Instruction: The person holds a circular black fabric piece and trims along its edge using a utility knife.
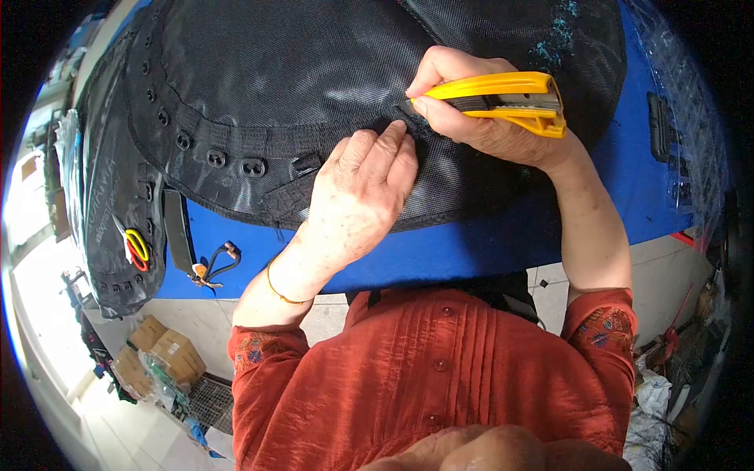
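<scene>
A large piece of black mesh fabric (314, 55) lies over the blue table (369, 255), with a strap and black plastic fittings (253, 166) along its curved edge. My left hand (365, 184) rests flat on the strap near the edge, its fingers extended and pressing the fabric down. Just right of its fingertips, my right hand (471, 118) grips a yellow tool (510, 96), a cutter or stapler by its look. The tip of the tool is close to the fabric, partly hidden by my fingers.
Scissors (137, 250) with red and yellow handles lie on black fabric at the left. Beside them are a dark flat case (179, 231) and a looped cord (222, 263). Clear plastic wrap (691, 118) covers the right side. Cardboard boxes (177, 357) stand on the floor.
</scene>
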A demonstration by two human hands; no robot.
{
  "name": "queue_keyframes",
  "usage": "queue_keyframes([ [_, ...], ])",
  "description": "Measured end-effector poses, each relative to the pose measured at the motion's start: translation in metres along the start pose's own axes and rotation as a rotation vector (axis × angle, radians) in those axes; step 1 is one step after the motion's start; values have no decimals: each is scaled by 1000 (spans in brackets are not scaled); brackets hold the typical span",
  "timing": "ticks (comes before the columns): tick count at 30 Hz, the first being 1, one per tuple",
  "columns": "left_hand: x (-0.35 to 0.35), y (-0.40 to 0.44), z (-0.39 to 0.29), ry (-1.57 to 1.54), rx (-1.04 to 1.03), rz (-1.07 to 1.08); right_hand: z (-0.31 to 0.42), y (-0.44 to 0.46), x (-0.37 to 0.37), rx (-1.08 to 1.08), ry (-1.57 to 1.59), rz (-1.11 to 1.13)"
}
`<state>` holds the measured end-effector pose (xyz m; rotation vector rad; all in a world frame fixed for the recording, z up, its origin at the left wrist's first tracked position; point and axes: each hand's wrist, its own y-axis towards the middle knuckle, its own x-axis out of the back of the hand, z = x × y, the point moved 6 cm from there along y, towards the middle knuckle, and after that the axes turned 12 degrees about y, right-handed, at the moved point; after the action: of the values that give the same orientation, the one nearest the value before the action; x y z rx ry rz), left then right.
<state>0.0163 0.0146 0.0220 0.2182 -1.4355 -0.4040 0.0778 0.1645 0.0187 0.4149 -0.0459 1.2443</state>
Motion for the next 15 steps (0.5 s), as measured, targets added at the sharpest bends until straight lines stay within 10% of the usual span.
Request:
queue_keyframes([
  [15, 1, 1, 0, -10, -3, 0, 1, 0, 7, -59, -25, 59],
])
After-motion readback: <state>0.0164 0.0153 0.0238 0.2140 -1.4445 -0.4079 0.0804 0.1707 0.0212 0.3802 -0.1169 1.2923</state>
